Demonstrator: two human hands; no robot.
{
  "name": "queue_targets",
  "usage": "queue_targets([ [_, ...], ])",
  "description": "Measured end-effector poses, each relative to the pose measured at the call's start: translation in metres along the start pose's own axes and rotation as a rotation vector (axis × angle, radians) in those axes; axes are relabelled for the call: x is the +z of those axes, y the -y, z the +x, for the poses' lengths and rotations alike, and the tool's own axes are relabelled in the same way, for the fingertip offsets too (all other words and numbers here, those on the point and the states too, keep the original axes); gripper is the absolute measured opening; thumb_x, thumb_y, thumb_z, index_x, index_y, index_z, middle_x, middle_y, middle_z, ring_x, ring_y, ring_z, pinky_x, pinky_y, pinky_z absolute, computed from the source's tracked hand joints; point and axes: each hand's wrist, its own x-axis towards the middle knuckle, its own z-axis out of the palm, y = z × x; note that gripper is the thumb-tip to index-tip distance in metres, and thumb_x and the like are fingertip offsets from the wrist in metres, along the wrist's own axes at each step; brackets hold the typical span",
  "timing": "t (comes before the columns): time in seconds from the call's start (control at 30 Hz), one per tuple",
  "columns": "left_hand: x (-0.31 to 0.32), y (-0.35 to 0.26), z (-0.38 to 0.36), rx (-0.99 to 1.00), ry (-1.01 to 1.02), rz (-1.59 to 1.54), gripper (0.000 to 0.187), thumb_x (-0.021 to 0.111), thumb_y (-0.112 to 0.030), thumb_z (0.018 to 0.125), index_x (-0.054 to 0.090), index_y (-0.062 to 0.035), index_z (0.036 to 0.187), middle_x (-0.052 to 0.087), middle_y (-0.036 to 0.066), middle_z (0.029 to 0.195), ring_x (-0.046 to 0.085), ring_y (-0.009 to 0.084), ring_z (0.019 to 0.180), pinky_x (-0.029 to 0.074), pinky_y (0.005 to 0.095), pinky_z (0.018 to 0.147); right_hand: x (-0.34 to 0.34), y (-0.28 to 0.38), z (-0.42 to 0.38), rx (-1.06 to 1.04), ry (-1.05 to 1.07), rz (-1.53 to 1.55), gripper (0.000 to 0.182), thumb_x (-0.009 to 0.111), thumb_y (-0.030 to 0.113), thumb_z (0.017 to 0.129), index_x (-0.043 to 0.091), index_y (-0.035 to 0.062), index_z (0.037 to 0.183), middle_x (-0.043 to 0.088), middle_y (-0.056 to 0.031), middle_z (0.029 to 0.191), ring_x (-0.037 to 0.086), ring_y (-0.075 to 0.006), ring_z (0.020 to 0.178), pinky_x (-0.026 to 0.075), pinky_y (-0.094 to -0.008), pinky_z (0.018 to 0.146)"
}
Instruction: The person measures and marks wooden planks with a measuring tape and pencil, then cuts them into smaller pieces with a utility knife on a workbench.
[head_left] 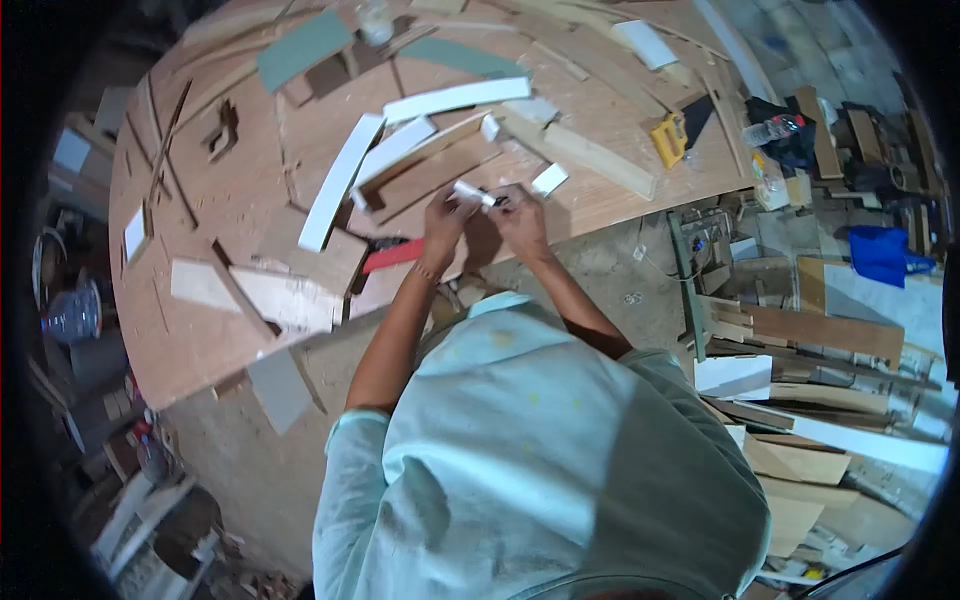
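Close to the table's near edge, both hands meet over a small white piece (470,191). My left hand (445,222) is closed on its left end. The fingers of my right hand (522,220) are pinched at its right end, around a small dark object (493,200) whose kind I cannot tell. Just beyond the hands lies an open wooden frame (430,170) with white faces. A small white block (549,179) rests right of my right hand. Left of my left wrist is a red object (393,256) with a dark part.
Long white strips (340,185) lie around the frame on the wooden table (600,215). A yellow-handled saw (670,140) is at the right, green panels (303,50) at the back. A pale board (255,290) sits near the left front edge. Stacked offcuts (820,335) cover the floor at right.
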Motion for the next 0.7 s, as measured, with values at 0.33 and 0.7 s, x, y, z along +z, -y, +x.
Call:
queue_targets([
  [0.33,0.000,0.009,-0.015,-0.224,0.243,-0.554,0.033,0.044,-0.010,0.081,0.040,0.0044,0.110,0.052,0.014,0.101,0.054,0.0231,0.089,0.047,0.0317,0.075,-0.017,0.015,-0.020,0.058,0.143,-0.024,0.057,0.073,0.013,0.056,0.047,-0.0007,0.104,0.048,-0.0161,0.107,0.050,-0.0265,0.096,0.042,-0.0332,0.080],
  [0.7,0.030,0.028,-0.005,-0.227,0.072,-0.717,0.024,0.043,-0.015,0.084,0.045,0.0036,0.098,0.052,0.013,0.097,0.056,0.0202,0.082,0.048,0.0290,0.072,-0.043,-0.023,0.024,0.054,0.364,-0.015,0.032,0.063,0.013,0.068,0.055,0.0009,0.096,0.057,-0.0155,0.090,0.057,-0.0242,0.082,0.044,-0.0316,0.070],
])
